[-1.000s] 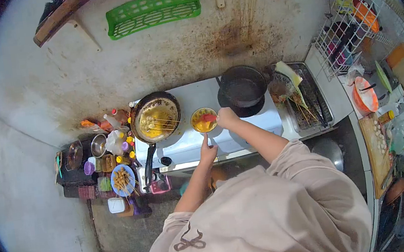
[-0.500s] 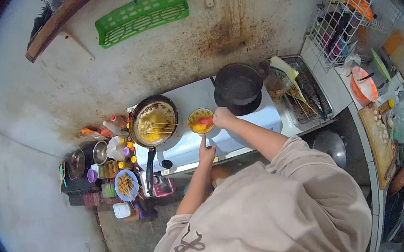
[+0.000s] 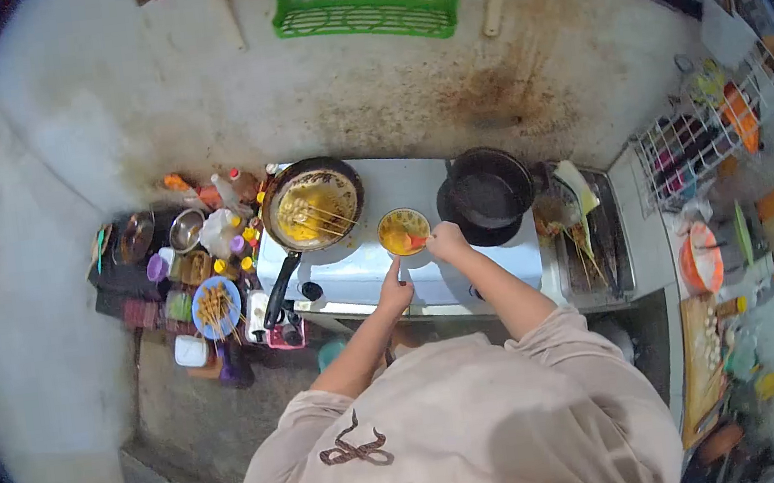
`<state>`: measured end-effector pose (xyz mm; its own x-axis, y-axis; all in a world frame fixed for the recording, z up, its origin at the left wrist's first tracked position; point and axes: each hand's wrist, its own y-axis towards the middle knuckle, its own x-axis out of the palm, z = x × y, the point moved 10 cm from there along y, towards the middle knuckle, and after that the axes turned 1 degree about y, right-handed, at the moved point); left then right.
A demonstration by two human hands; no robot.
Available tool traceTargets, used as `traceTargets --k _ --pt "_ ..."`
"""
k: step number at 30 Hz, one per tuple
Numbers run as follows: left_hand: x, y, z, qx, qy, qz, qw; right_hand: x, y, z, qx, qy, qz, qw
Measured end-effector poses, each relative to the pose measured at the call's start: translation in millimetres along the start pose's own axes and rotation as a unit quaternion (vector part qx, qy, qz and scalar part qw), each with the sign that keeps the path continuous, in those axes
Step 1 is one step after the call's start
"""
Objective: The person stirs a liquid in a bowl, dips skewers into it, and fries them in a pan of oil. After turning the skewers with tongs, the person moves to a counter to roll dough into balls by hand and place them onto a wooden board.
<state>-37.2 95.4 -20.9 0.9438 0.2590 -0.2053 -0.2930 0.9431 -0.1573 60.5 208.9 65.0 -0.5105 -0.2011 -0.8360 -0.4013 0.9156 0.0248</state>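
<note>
A small bowl with a patterned rim (image 3: 420, 219) sits at the middle of the white stove and contains yellow liquid. My left hand (image 3: 396, 290) is at its near side, one finger reaching up against the rim; the grip is partly hidden. My right hand (image 3: 447, 242) is closed round the handle of a red-orange spoon (image 3: 416, 241), whose end dips into the liquid. Left of the bowl, a black-handled frying pan (image 3: 353, 177) holds yellow food with several skewer sticks poking out to the right. On the right stands a dark wok (image 3: 488, 194).
A blue plate of skewers (image 3: 216, 309) lies at the left among bottles and jars. Skewers and a leaf rest on a metal tray (image 3: 611, 259) right of the wok. A cutting board (image 3: 699, 368) and a white wire rack (image 3: 700, 144) stand farther right.
My view has turned and shifted, so the stove sits more level. The spoon has moved within the bowl, toward its right side. Both hands remain at the bowl.
</note>
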Motion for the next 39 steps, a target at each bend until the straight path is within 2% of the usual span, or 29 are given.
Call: traceTargets --k 2,5,8,11,14,17,20,23,26,29,32,35,38,39 --pt "-2 -4 9 -0.01 0.028 0.0 1.0 -6 -4 -2 0.007 0.004 0.02 1.0" --pt "-1 -1 1 0.005 0.019 0.001 1.0 8 -4 -1 0.001 -0.009 -0.042 0.999" --pt "-5 -8 14 -0.003 0.034 0.011 0.999 -13 -10 -11 -0.012 -0.011 0.044 0.999" --pt "-4 -1 2 0.018 0.063 0.036 0.997 -1 -11 -18 -0.025 -0.02 -0.043 0.999" --pt "-6 1 -1 0.038 0.073 0.058 0.995 -15 -15 -23 -0.029 -0.018 0.025 0.999" --pt "-5 8 -14 0.03 0.077 0.07 0.994 -9 -14 -24 -0.022 -0.019 -0.017 0.999" --pt "-8 6 -9 0.03 0.073 0.07 0.994 -7 -15 -20 -0.038 -0.023 0.004 0.999" --pt "-9 3 -4 -0.002 0.061 0.04 0.997 -7 -13 -10 0.01 0.031 -0.02 0.999" --pt "-7 6 -9 0.019 0.063 0.055 0.996 -5 -12 -6 0.006 -0.023 -0.007 1.0" --pt "-9 5 -5 0.022 0.068 0.058 0.996 -8 -10 -5 -0.003 0.019 0.026 0.999" --pt "-13 2 5 0.043 0.069 0.071 0.994 9 -10 3 0.027 0.02 -0.068 0.997" --pt "-12 3 6 0.07 0.076 0.08 0.991 -12 -12 -12 -0.018 -0.009 0.017 1.0" --pt "-7 7 -7 0.031 0.046 0.052 0.997 13 -11 8 0.037 0.053 -0.069 0.996" --pt "-9 5 -6 0.013 0.052 0.046 0.998 3 -11 -1 0.005 0.037 -0.03 0.999"
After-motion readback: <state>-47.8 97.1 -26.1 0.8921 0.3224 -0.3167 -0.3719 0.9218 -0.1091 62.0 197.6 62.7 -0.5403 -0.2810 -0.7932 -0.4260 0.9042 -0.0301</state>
